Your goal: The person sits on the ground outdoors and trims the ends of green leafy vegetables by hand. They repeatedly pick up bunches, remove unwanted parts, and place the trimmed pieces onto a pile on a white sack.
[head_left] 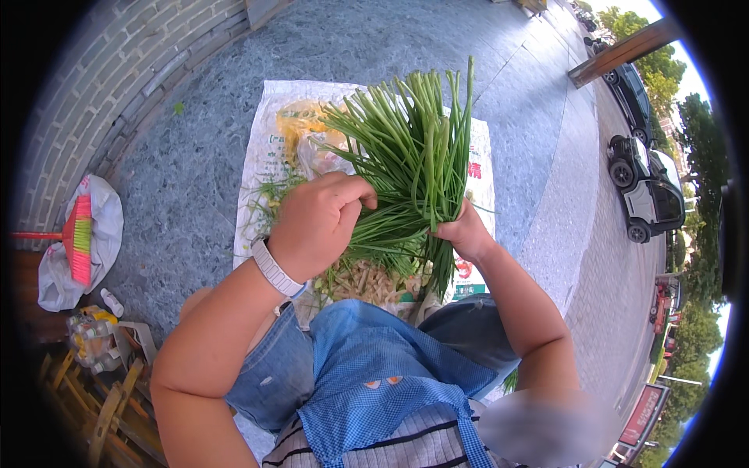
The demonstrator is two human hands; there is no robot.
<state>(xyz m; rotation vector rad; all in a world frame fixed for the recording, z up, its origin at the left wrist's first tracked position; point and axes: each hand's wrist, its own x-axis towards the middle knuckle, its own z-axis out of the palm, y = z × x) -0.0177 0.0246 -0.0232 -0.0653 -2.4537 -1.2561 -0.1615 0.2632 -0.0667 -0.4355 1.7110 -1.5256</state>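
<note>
A big bunch of long green chives [413,148] fans out in front of me, its stalk ends pointing away. My right hand [464,232] is closed round the bunch on its near right side. On the left, my left hand [320,214] has its fingers curled in, thumb against forefinger, at the edge of the bunch; what it pinches is hidden. Beneath, a white woven sack [253,156] is spread on the ground. Pale, withered trimmings [367,282] lie on it close to my knees, with loose feathery greens [273,195] to the left.
A yellow plastic bag [300,117] and a clear plastic bag [324,154] lie on the sack. Left of me are a red-and-green broom [79,240], a white bag [109,210], bagged bottles [95,342] and slatted wood [109,413]. Parked vehicles [655,183] stand far right.
</note>
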